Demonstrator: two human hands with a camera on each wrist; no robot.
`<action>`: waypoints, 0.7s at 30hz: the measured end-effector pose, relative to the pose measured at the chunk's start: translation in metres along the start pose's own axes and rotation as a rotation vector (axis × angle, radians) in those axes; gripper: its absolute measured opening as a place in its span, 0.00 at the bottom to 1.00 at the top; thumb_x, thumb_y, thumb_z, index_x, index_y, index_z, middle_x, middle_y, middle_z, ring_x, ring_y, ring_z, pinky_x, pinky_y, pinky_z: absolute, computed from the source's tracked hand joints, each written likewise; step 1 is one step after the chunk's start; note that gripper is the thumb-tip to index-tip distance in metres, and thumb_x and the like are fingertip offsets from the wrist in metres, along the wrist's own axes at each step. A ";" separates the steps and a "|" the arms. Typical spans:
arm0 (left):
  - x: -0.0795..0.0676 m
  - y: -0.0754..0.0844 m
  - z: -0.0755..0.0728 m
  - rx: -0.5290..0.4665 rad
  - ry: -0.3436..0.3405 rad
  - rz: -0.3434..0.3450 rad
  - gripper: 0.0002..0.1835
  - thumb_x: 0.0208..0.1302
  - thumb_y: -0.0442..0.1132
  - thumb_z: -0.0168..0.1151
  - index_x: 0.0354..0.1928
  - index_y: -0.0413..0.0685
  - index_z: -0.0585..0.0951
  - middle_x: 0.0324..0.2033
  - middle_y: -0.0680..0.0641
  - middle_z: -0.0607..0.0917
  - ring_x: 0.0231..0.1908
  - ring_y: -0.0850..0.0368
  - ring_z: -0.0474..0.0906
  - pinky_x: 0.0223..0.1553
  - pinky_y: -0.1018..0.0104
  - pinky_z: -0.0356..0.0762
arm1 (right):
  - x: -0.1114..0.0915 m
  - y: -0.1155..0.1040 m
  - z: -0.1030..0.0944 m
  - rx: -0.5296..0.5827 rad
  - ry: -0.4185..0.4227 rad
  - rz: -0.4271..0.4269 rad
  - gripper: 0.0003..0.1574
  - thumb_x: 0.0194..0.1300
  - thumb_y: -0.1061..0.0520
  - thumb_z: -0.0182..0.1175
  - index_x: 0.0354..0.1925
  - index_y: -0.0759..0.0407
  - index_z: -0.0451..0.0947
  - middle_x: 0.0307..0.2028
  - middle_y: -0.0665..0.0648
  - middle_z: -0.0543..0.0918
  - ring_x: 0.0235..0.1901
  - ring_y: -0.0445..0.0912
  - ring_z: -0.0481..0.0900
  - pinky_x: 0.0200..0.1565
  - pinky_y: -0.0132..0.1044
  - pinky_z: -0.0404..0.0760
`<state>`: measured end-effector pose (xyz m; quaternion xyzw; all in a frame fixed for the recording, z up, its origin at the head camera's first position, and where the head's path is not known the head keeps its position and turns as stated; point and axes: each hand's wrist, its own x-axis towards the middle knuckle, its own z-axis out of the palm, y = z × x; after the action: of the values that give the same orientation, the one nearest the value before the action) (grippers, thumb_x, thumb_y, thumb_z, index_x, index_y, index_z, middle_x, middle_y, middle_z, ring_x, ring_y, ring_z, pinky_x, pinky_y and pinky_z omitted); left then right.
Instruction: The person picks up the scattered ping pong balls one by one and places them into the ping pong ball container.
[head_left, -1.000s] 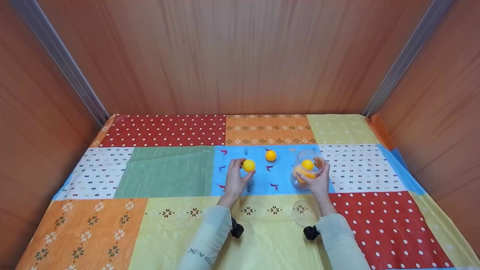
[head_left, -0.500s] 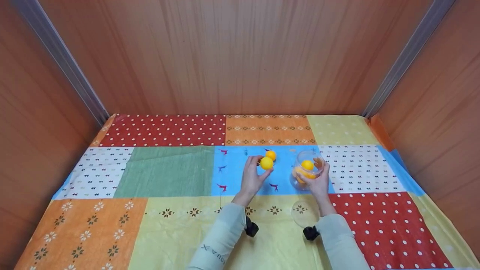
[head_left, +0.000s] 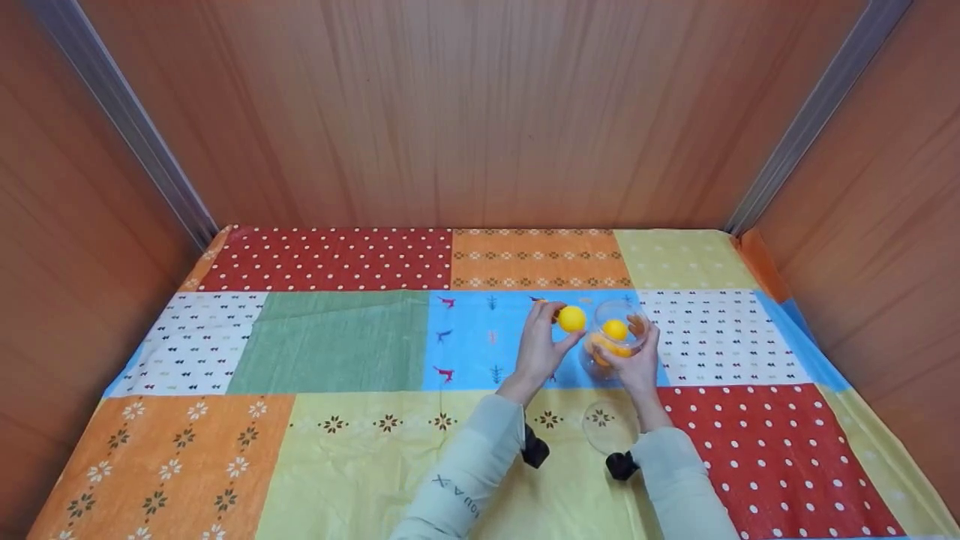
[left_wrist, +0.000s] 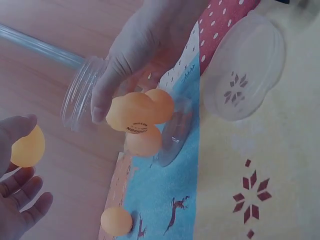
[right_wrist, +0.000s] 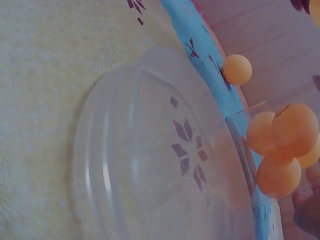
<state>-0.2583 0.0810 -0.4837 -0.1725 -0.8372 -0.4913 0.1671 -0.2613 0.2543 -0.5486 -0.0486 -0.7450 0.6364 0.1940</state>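
Between its thumb and fingers my left hand (head_left: pixel 538 346) pinches a yellow-orange ping-pong ball (head_left: pixel 571 319), held up just left of a clear jar's mouth. The jar (left_wrist: pixel 80 95) is see-through and stands on the blue patch of the cloth. Several ping-pong balls (left_wrist: pixel 131 111) lie inside it. My right hand (head_left: pixel 636 369) grips the jar from its right side, thumb across the front. One loose ping-pong ball (left_wrist: pixel 116 221) rests on the cloth beyond my left hand, mostly hidden by that hand in the head view.
A clear lid (head_left: pixel 602 427) lies flat on the yellow patch, in front of the jar and near my right wrist. The patchwork cloth (head_left: pixel 337 345) covers the table. A wood-grain panel (head_left: pixel 480 112) rises behind it, with side panels left and right.
My left hand has moved right with its ball, from the left part of the blue patch to beside the jar's mouth. It now covers most of the loose ball. My right hand and the jar have stayed put.
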 end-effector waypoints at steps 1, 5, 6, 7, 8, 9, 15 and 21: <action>0.001 0.002 0.002 0.006 -0.008 -0.004 0.22 0.51 0.42 0.65 0.48 0.42 0.73 0.41 0.49 0.72 0.41 0.55 0.71 0.42 0.71 0.71 | 0.001 0.000 0.000 0.003 -0.001 0.000 0.49 0.45 0.58 0.69 0.60 0.53 0.52 0.59 0.57 0.60 0.59 0.51 0.55 0.60 0.45 0.54; 0.004 0.010 0.008 0.018 -0.039 -0.015 0.23 0.52 0.44 0.64 0.49 0.44 0.73 0.41 0.50 0.73 0.42 0.54 0.72 0.43 0.71 0.71 | 0.000 -0.007 0.001 -0.018 0.001 0.023 0.49 0.46 0.60 0.69 0.60 0.55 0.50 0.59 0.57 0.60 0.59 0.50 0.55 0.60 0.45 0.56; 0.005 0.012 0.010 0.020 -0.048 -0.020 0.23 0.52 0.45 0.64 0.50 0.45 0.73 0.41 0.50 0.73 0.42 0.55 0.72 0.43 0.72 0.71 | -0.001 -0.010 0.001 -0.015 0.001 0.032 0.49 0.46 0.61 0.68 0.60 0.57 0.50 0.60 0.57 0.60 0.59 0.50 0.55 0.60 0.46 0.56; 0.005 0.014 0.011 0.019 -0.054 -0.017 0.24 0.52 0.45 0.64 0.50 0.45 0.73 0.41 0.50 0.73 0.43 0.54 0.72 0.43 0.72 0.71 | -0.001 -0.011 0.001 -0.012 -0.004 0.038 0.49 0.47 0.62 0.68 0.60 0.57 0.49 0.60 0.57 0.59 0.59 0.50 0.55 0.60 0.46 0.56; 0.006 0.016 0.013 0.019 -0.059 -0.018 0.24 0.53 0.45 0.64 0.51 0.45 0.72 0.41 0.50 0.72 0.43 0.55 0.72 0.44 0.72 0.71 | -0.001 -0.011 0.001 -0.012 -0.009 0.043 0.49 0.47 0.62 0.67 0.61 0.57 0.48 0.60 0.57 0.59 0.59 0.49 0.54 0.60 0.45 0.56; 0.006 0.018 0.014 0.020 -0.064 -0.017 0.24 0.53 0.46 0.63 0.51 0.45 0.72 0.41 0.51 0.72 0.43 0.55 0.72 0.44 0.72 0.71 | -0.001 -0.012 0.001 -0.014 -0.012 0.047 0.49 0.48 0.63 0.67 0.61 0.56 0.48 0.60 0.56 0.59 0.59 0.49 0.54 0.60 0.44 0.57; 0.009 0.028 0.024 0.077 -0.078 -0.009 0.23 0.52 0.47 0.64 0.49 0.46 0.73 0.41 0.52 0.72 0.42 0.59 0.70 0.46 0.75 0.69 | -0.001 -0.011 -0.001 -0.021 -0.028 0.017 0.48 0.49 0.64 0.66 0.61 0.60 0.47 0.60 0.57 0.59 0.60 0.49 0.54 0.60 0.44 0.56; 0.012 0.037 0.032 0.138 -0.114 -0.050 0.22 0.52 0.47 0.64 0.49 0.48 0.73 0.42 0.53 0.71 0.42 0.61 0.68 0.46 0.77 0.68 | -0.001 -0.012 -0.003 -0.076 -0.029 0.018 0.48 0.49 0.64 0.66 0.60 0.60 0.47 0.60 0.59 0.57 0.58 0.50 0.53 0.59 0.45 0.57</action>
<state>-0.2558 0.1278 -0.4644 -0.1673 -0.8813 -0.4258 0.1184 -0.2569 0.2541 -0.5369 -0.0534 -0.7708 0.6100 0.1756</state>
